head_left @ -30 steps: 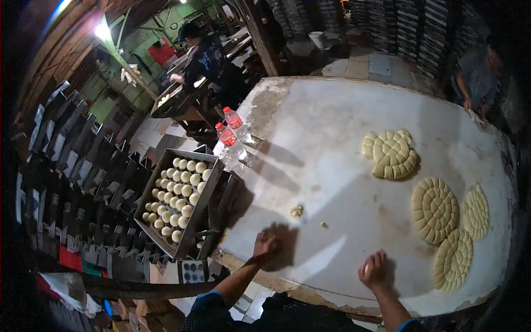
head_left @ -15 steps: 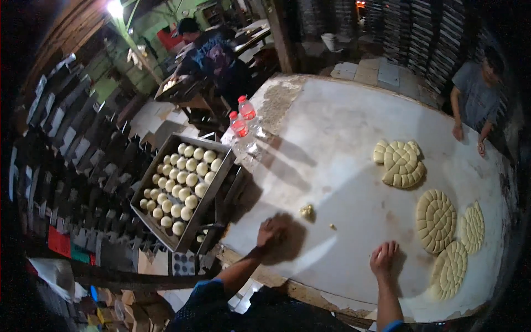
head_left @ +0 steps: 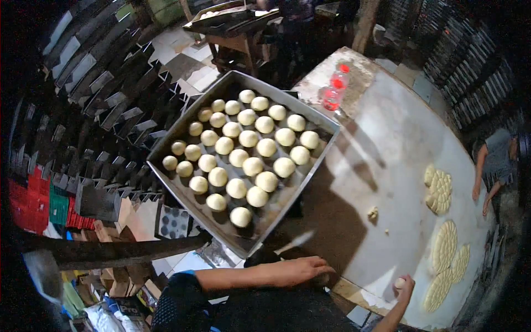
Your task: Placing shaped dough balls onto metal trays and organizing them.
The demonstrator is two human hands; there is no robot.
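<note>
A pale dough ball [head_left: 399, 283] shows in the curled fingers of my right hand [head_left: 407, 289], low over the table's near edge. My left hand [head_left: 306, 270] reaches across in front of my body with its fingers bent down and together. What may be under those fingers is hidden. Left of the table, a deep metal tray [head_left: 294, 206] holds rows of smooth, round dough balls [head_left: 266, 147]. A small dough scrap [head_left: 373, 213] and a tinier dough crumb [head_left: 386, 231] lie on the pale tabletop [head_left: 381, 166].
Flattened dough rounds, cut into segments [head_left: 444, 245], lie along the table's right side with a further cut dough pile [head_left: 438, 191] beyond. Red-capped bottles [head_left: 335, 88] stand at the far left corner. Another person [head_left: 495, 160] is at the right edge. Stacked trays [head_left: 105, 94] fill the left.
The view has swung left, and the tray looks nearer and larger. My left hand has come back off the tabletop toward my body. My right hand has turned, showing a dough ball.
</note>
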